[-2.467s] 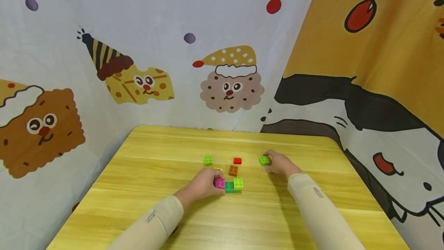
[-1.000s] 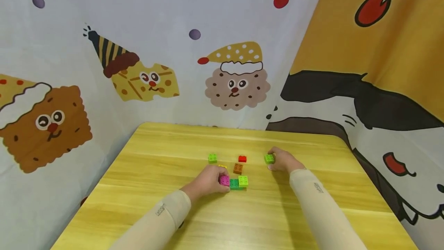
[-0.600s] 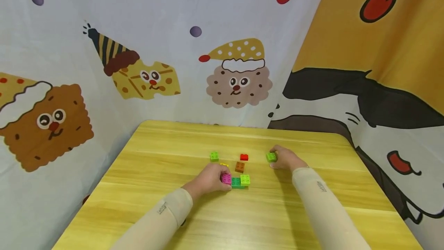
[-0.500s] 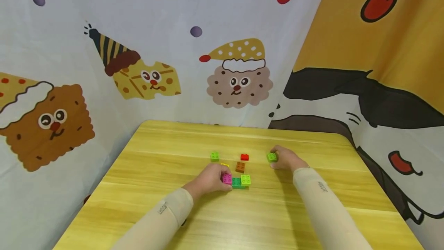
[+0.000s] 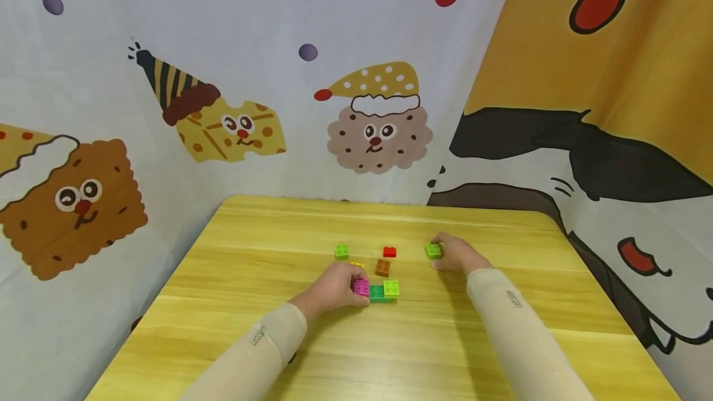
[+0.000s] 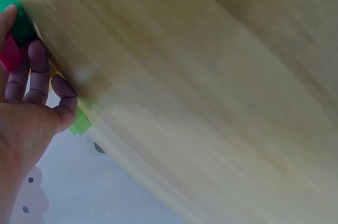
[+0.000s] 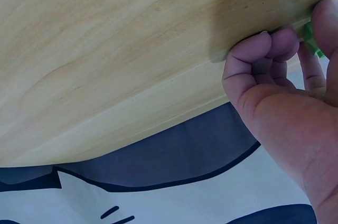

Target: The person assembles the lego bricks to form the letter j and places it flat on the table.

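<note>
L hand (image 5: pixel 334 288) is at lower ctr of the frame, fingers curled & pinching a pink brick (image 5: pixel 362 288). Just above that hand, on the counter (image 5: pixel 245 234), lies a light green brick (image 5: pixel 341 252), w/ a yellow brick (image 5: pixel 358 265) below & right of it, mostly hidden behind the hand. Next, right up against the pink one, is a dark green brick (image 5: pixel 377 293), long axis running approx L-R across the frame; a lime brick (image 5: pixel 391 289) looks seated on its right end. Can't tell if the pink sits on it or only beside it. Above: a brown brick (image 5: pixel 382 267), then a red brick (image 5: pixel 389 252) just past it, nr mid-frame. Furthest right, R hand (image 5: pixel 453 254) grips a second green brick (image 5: pixel 432 251) btwn thumb & fingers; can't tell if it's off the counter. Key relation: the dark green brick lies down & left of the R fingers, well apart, but immediately right of the L fingers, so L hand is nearer.
</note>
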A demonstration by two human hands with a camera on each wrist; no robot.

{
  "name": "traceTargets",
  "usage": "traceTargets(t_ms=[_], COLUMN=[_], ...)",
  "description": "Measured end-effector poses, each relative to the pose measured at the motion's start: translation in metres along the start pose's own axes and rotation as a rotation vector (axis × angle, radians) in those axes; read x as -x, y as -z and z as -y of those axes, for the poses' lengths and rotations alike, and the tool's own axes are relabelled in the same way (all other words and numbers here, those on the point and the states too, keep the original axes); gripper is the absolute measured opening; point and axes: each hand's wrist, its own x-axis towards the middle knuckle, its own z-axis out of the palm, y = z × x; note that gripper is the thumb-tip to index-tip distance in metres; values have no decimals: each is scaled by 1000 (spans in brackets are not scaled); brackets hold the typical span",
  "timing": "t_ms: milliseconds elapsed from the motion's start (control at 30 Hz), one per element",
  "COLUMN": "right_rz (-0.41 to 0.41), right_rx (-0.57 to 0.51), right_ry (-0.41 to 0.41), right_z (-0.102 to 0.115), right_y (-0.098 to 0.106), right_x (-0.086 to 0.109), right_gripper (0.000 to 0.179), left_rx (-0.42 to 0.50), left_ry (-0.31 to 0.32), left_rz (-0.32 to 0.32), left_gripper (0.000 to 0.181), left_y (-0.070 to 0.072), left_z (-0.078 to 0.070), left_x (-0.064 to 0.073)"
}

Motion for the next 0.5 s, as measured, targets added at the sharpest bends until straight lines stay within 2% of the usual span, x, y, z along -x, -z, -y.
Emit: traceTargets(t_ms=[500], right_rz=[-15], right_rx=[-23], right_ry=[5], right_z=[-3], right_y=[-2], right_x=[-1], right_gripper=[66], left_rx=[10], left_ry=[-3], left_rz=[-7], left_gripper=[23], left_y=[0], left_z=[1], left_x=[0])
